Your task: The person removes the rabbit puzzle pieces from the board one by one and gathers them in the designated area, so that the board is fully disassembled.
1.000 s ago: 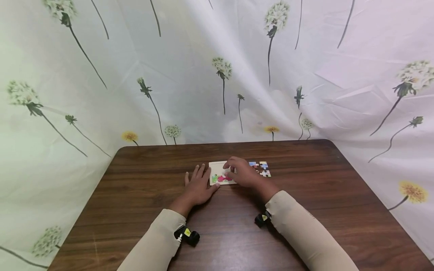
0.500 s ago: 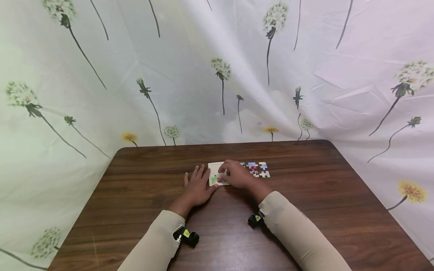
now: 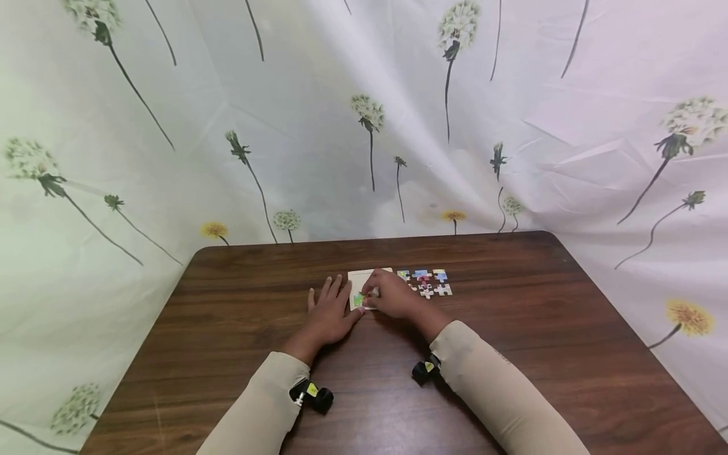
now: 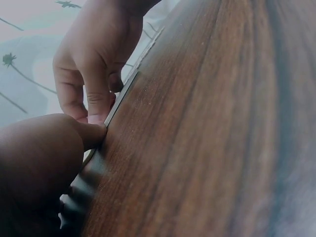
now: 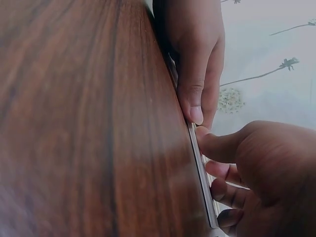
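A small white puzzle tray point(image 3: 358, 278) lies near the middle of the wooden table. In its lower left sits a green puzzle piece point(image 3: 357, 300). My left hand point(image 3: 330, 316) rests flat at the tray's left side, fingers spread, with the thumb at its near edge. Over the tray my right hand point(image 3: 392, 296) is bent down, thumb and fingers curled around a reddish puzzle piece point(image 4: 112, 100) of which only a sliver shows. That hand covers most of the tray's right part. In the right wrist view, both thumbs meet at the tray's corner.
Several loose puzzle pieces point(image 3: 440, 276) lie in rows right of the tray, partly behind the right hand. The dark wooden table point(image 3: 364, 392) ends at a back edge before a flowered curtain point(image 3: 318, 126).
My right hand has shifted left across the tray, covering the pink pieces seen earlier and uncovering more loose pieces on the right. The left hand has stayed in place.
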### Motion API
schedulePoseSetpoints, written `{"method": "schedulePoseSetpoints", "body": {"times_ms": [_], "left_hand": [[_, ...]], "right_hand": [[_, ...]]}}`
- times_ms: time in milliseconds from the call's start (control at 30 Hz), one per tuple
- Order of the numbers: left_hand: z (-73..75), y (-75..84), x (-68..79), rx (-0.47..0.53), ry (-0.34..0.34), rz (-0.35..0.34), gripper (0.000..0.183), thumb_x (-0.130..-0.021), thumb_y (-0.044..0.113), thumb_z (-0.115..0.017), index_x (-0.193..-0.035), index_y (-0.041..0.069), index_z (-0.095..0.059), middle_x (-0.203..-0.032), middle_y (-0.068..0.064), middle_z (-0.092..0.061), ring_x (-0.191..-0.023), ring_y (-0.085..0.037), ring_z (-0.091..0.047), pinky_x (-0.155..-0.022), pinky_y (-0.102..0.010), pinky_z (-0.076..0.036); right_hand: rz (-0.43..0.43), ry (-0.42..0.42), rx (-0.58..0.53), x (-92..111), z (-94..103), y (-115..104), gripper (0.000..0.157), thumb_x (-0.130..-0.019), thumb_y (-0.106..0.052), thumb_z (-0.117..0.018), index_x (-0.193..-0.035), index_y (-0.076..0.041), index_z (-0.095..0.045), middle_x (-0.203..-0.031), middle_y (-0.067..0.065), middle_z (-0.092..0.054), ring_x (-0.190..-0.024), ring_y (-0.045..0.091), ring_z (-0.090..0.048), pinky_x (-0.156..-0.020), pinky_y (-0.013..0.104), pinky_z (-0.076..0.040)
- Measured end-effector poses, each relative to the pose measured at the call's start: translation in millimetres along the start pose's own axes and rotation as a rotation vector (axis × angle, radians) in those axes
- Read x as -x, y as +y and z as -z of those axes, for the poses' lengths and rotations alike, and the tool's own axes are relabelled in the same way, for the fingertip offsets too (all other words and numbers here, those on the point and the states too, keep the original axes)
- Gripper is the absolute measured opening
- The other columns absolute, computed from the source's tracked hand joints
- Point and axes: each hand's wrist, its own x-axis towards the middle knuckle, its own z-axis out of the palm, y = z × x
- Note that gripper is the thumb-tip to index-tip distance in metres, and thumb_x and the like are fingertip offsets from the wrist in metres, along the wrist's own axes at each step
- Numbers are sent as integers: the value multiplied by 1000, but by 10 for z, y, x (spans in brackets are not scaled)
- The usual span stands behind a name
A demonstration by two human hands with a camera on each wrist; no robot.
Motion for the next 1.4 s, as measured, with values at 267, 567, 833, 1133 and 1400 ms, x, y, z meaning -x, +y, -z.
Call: {"method": "schedulePoseSetpoints", "body": {"times_ms": [267,567,833,1133,1400], "left_hand": [[6,7,14,-27,13,-3,78,-111,50,-57,-172,8,-33,-182,-22,-20,-171,-45,-11,-131,-78,-2],[31,32,42,-44,22,-7,77,-111,50,-56,-172,8,-35,-182,-21,-22,-171,-45,-14,-131,-78,-5],[23,29,22,-11,28,-17,76,-111,46,-57,-171,6,-35,-181,-24,-22,-170,-47,-13,-130,-78,-2],[8,27,22,-2,16,-12,76,-111,46,-57,-172,7,-34,-182,-23,-20,-171,-46,-11,-131,-78,-1],[18,34,25,-47,26,-8,75,-112,50,-56,-171,9,-36,-182,-21,-22,-171,-44,-13,-130,-78,-5]], "right_hand": [[-112,-40,-16,-33,-44,-66,7,-104,-14,-76,-110,-10,-75,-111,9,-67,-99,22,-67,-92,44,-57],[-107,-31,-8,-46,-61,-75,7,-103,-11,-77,-106,-10,-70,-107,8,-66,-96,22,-66,-89,42,-57],[-139,-25,-2,-51,-57,-116,10,-102,-10,-77,-104,-11,-68,-105,7,-67,-95,20,-66,-89,40,-56],[-145,6,-13,-26,-59,-145,13,-99,-8,-81,-102,-10,-68,-103,6,-66,-92,18,-63,-86,37,-55],[-104,74,53,-24,-50,-153,11,-94,-8,-85,-96,-14,-75,-96,0,-76,-93,18,-71,-98,52,-52]]}}
